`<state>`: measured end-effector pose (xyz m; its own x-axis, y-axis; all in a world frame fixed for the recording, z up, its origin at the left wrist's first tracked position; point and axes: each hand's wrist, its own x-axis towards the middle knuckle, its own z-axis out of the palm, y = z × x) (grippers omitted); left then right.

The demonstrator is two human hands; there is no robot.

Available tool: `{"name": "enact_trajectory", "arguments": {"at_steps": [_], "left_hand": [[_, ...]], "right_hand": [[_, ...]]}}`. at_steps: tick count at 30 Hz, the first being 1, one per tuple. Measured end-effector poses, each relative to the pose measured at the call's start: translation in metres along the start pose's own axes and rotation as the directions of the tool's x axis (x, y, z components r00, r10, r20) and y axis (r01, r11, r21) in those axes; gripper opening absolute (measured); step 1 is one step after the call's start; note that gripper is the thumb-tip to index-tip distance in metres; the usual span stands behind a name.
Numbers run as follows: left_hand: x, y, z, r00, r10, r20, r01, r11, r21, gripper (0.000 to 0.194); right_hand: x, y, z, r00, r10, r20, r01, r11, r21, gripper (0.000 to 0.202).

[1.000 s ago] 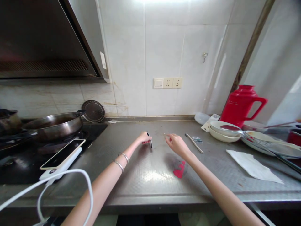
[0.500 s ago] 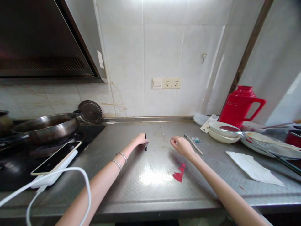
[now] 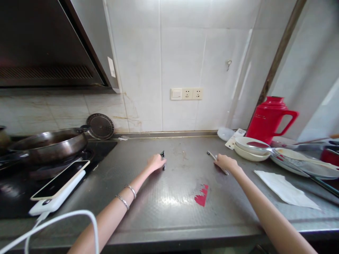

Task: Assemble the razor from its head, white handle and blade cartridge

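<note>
My left hand [image 3: 156,162] is closed at the middle of the counter, its fingertips on a slim black object [image 3: 163,166] with a shiny part; its kind is too small to make out. My right hand [image 3: 226,163] pinches a slim white toothbrush-like stick [image 3: 212,155] with a dark end, which lies slanted on the counter. The fingers cover its middle. A jagged red scrap [image 3: 201,196] lies flat on the counter between my forearms, nearer to the front edge.
The steel counter [image 3: 148,218] carries a white tissue [image 3: 286,188], stacked bowls [image 3: 251,151] and a red thermos jug [image 3: 270,118] at right. At left, a pan [image 3: 50,144] stands on the stove, near a phone [image 3: 60,180] on a white power bank with a cable [image 3: 79,212].
My right hand has moved right, onto the white stick, covering the small teal item beside it. My left hand stays at the black object, shifted slightly left and down.
</note>
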<state>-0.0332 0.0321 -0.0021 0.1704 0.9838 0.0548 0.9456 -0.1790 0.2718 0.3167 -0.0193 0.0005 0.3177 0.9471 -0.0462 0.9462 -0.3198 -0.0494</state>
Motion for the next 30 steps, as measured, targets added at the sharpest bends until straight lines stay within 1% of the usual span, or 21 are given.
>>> {"name": "enact_trajectory", "arguments": {"at_steps": [3,8,11,13,15,17,22,25,27,30], "left_hand": [[0.001,0.003,0.000,1.000,-0.027,-0.016,0.027,1.000,0.014,0.039],[0.004,0.006,0.005,0.999,-0.026,-0.036,0.026,1.000,0.015,0.034],[0.004,0.005,0.008,0.998,-0.047,-0.042,0.048,0.999,0.012,0.032],[0.003,0.005,0.010,0.998,-0.051,-0.045,0.052,0.999,0.014,0.033],[0.001,0.006,0.011,0.998,-0.052,-0.046,0.053,0.998,0.024,0.033],[0.000,0.007,0.012,0.998,-0.049,-0.049,0.051,0.998,0.038,0.033],[-0.002,0.008,0.014,0.997,-0.054,-0.062,0.058,0.996,0.068,0.029],[-0.002,0.008,0.017,0.996,-0.051,-0.075,0.056,0.996,0.066,0.027],[-0.003,0.007,0.019,0.995,-0.048,-0.087,0.053,0.997,0.060,0.027],[-0.003,0.007,0.020,0.994,-0.049,-0.095,0.054,0.997,0.049,0.028]], "right_hand": [[0.005,0.005,0.005,0.999,-0.022,0.028,0.022,1.000,-0.001,0.033],[0.007,0.004,0.009,0.999,-0.033,0.022,0.033,0.999,-0.018,0.036],[0.002,-0.004,0.007,0.998,-0.057,-0.006,0.057,0.998,-0.037,0.037],[-0.003,-0.014,0.003,0.996,-0.075,-0.043,0.072,0.996,-0.051,0.038],[-0.009,-0.031,0.000,0.992,-0.102,-0.081,0.097,0.994,-0.059,0.039],[-0.017,-0.053,-0.003,0.984,-0.144,-0.101,0.139,0.989,-0.057,0.041],[-0.036,-0.121,-0.004,0.970,-0.230,-0.080,0.230,0.973,-0.005,0.039],[-0.044,-0.156,-0.001,0.954,-0.288,-0.078,0.291,0.956,0.028,0.038],[-0.048,-0.174,0.001,0.951,-0.300,-0.078,0.304,0.951,0.052,0.038],[-0.051,-0.191,0.003,0.949,-0.306,-0.077,0.311,0.948,0.071,0.038]]}}
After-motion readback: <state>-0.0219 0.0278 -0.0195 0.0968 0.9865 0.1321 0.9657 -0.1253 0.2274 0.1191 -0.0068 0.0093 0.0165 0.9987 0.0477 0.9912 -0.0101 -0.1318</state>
